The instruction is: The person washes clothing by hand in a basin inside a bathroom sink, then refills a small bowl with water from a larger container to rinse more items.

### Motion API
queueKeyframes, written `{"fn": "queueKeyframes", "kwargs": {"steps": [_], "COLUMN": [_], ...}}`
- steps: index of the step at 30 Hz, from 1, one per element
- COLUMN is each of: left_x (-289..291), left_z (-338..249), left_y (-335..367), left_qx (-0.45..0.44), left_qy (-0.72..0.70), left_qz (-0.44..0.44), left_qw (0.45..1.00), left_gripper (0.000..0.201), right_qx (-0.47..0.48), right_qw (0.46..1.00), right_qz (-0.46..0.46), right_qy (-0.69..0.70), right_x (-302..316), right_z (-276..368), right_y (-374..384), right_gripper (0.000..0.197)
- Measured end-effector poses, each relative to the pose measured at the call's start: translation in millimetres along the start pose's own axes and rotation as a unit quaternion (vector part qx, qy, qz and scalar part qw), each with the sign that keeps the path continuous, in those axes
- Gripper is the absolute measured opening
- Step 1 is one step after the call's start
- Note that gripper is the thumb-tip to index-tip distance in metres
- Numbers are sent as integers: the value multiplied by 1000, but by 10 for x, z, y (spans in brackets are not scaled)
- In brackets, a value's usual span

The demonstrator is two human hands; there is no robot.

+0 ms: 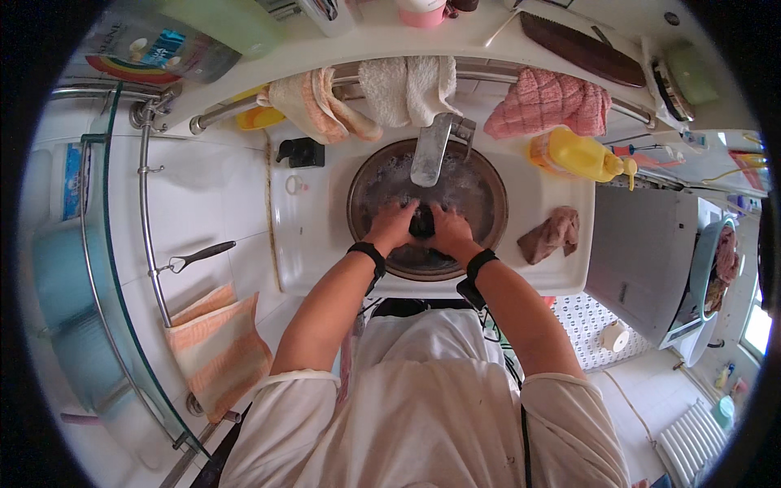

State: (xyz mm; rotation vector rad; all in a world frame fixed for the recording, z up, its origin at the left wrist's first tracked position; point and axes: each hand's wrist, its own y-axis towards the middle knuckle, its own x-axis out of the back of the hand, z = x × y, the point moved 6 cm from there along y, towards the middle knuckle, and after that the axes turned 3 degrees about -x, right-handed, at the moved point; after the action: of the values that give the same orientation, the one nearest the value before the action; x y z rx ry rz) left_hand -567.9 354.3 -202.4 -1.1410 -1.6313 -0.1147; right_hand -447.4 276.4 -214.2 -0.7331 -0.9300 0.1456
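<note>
A round, brown-rimmed basin (502,199) sits in the white sink, with dark, sudsy water inside. Both my hands are down in it, side by side. Between them is a bunched black cloth (421,222), wet and partly hidden by my fingers. My left hand (393,225) is closed on its left side, and my right hand (450,228) grips it from the right. More dark fabric seems to lie under the water toward me. Above the basin's far part reaches a wide, flat metal faucet (429,154); no stream from it can be made out.
On the white sink counter (313,244) are a black soap-dish-like object (301,152), a yellow pump bottle (578,153) and a crumpled brown cloth (551,235). Towels (407,89) hang on a rail behind the faucet. A glass panel (122,268) stands left, a washing machine (643,248) right.
</note>
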Motion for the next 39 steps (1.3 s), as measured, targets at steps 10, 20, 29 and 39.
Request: {"fn": "queueKeyframes", "kwargs": {"steps": [10,20,29,39], "left_x": [-295,-240,528,599], "left_z": [155,315,-35,167], "left_y": [238,91,-195,-489], "left_qx": [42,-17,-31,-50], "left_qy": [-10,-98,-144,-14], "left_qz": [70,2,-121,-176], "left_qw": [997,995,982,983], "left_gripper": [40,64,78,27], "right_qx": [3,45,134,189], "right_qw": [1000,998,976,961], "right_qz": [24,32,-152,-156], "right_qy": [14,16,73,127], "right_x": [-326,183,690,756], "right_z": [-84,123,57,-252], "right_y": [327,39,-311,-540], "right_gripper": [70,77,87,35]}}
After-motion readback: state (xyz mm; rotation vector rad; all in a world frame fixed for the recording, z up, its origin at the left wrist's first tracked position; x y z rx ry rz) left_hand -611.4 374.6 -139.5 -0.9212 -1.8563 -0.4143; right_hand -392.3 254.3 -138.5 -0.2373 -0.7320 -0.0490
